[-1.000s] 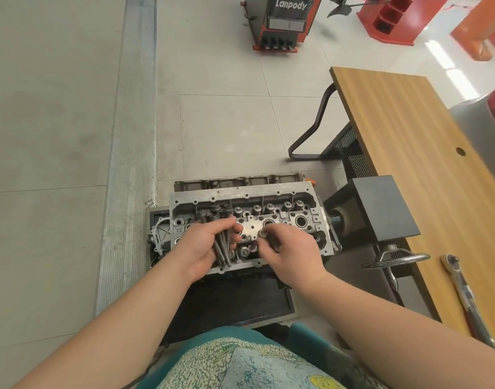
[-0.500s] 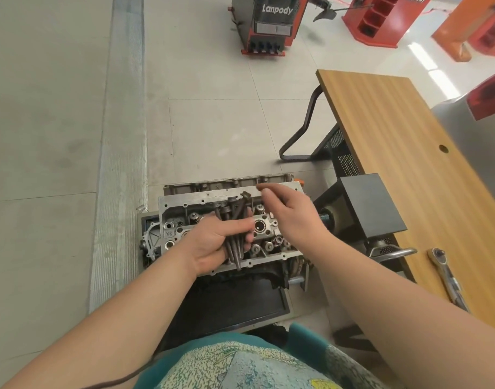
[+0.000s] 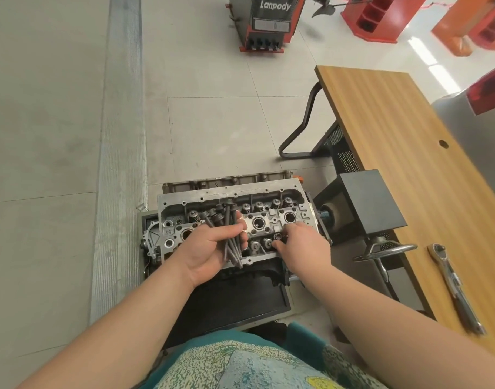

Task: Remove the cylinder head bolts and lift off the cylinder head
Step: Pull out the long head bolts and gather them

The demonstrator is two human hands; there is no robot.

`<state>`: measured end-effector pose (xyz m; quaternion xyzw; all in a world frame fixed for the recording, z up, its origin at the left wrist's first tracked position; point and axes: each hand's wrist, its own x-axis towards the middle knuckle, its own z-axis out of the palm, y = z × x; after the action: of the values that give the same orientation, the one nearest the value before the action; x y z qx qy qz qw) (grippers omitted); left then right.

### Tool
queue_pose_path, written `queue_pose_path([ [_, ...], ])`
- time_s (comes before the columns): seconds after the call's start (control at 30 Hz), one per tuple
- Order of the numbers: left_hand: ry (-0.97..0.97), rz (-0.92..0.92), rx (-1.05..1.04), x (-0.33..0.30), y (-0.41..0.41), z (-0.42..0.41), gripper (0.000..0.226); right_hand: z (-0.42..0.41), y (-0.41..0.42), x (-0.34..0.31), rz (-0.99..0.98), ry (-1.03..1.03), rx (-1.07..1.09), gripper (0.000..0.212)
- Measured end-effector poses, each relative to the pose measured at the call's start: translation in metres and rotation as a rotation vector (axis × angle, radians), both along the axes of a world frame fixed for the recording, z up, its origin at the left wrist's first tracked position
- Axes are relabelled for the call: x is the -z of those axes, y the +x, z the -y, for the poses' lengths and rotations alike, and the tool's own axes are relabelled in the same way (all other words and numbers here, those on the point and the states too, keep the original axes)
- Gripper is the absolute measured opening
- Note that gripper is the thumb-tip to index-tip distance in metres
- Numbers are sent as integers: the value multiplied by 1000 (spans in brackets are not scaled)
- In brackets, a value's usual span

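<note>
The grey aluminium cylinder head (image 3: 268, 192) sits on the engine stand in front of me, valve springs and bores facing up. My left hand (image 3: 210, 248) hovers over its left half, palm up, gripping a bundle of several long dark head bolts (image 3: 226, 220) that fan out towards the far side. My right hand (image 3: 305, 245) rests on the near right part of the head. Its fingertips pinch the round head of a bolt (image 3: 277, 237) that still stands in its hole.
A ratchet wrench (image 3: 451, 282) lies on the wooden table (image 3: 395, 136) to my right. Between table and engine stand a black box (image 3: 367, 200) and a metal handwheel (image 3: 386, 251). A black drip tray (image 3: 235, 301) lies below the head. A red tyre machine (image 3: 268, 21) stands far back.
My right hand lifted a bolt from the head, added it to the bundle in my left hand, then came back down to a bolt at the near right.
</note>
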<state>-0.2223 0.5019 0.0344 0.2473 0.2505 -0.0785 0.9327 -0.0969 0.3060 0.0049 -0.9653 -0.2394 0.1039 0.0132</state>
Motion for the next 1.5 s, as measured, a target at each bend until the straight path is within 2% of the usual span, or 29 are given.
queue_pose_path([
  [0.07, 37, -35, 31, -2, 0, 2, 15, -1, 4, 2, -7, -27, -22, 29],
  [0.2, 30, -40, 24, -3, -1, 2, 14, 5, 8, 3, 10, 3, -86, 29],
  [0.27, 21, -21, 21, -3, -1, 1, 13, 11, 7, 2, 10, 74, -117, 25],
  [0.4, 16, -44, 7, 0, 1, -2, 30, 19, 2, -4, 67, 287, -116, 23],
  [0.47, 23, -64, 8, 2, 1, -3, 28, 24, -1, -9, 68, 376, -82, 24],
  [0.53, 38, -77, 2, 6, 2, -5, 23, 28, -3, -20, -1, 536, 60, 20],
  [0.6, 70, -78, 12, 7, 3, -7, 17, 26, 1, -38, -130, 846, 323, 14],
  [0.67, 134, -80, 61, 4, 8, -9, 15, 21, 10, -61, -286, 1178, 579, 19],
  [0.73, 238, -65, 117, -3, 17, -10, 18, 17, 21, -82, -401, 1322, 650, 25],
  [0.83, 300, -11, 159, -18, 37, -8, 18, 9, 25, -106, -495, 1325, 589, 31],
  [0.93, 317, 22, 227, -34, 55, 6, 20, 1, 16, -115, -551, 1271, 495, 26],
  [1.03, 260, 107, 332, -49, 65, 28, 27, 1, 3, -116, -567, 1202, 443, 21],
  [1.13, 257, 184, 435, -56, 70, 56, 25, 18, -2, -115, -438, 1094, 438, 15],
  [1.2, 331, 139, 442, -57, 76, 77, 32, 35, -2, -114, -316, 980, 476, 14],
  [1.27, 410, 84, 459, -55, 84, 101, 41, 57, -1, -111, -288, 967, 559, 25],
  [1.33, 443, 71, 494, -55, 92, 126, 42, 78, -1, -108, -476, 1071, 694, 47],
  [1.4, 552, 102, 547, -56, 101, 158, 35, 98, -3, -106, -814, 1200, 799, 58],
  [1.43, 727, 117, 590, -56, 107, 176, 29, 109, -4, -103, -951, 1257, 834, 57],
  [1.5, 1158, 104, 721, -57, 124, 214, 23, 138, 0, -91, -1091, 1398, 926, 53],
])
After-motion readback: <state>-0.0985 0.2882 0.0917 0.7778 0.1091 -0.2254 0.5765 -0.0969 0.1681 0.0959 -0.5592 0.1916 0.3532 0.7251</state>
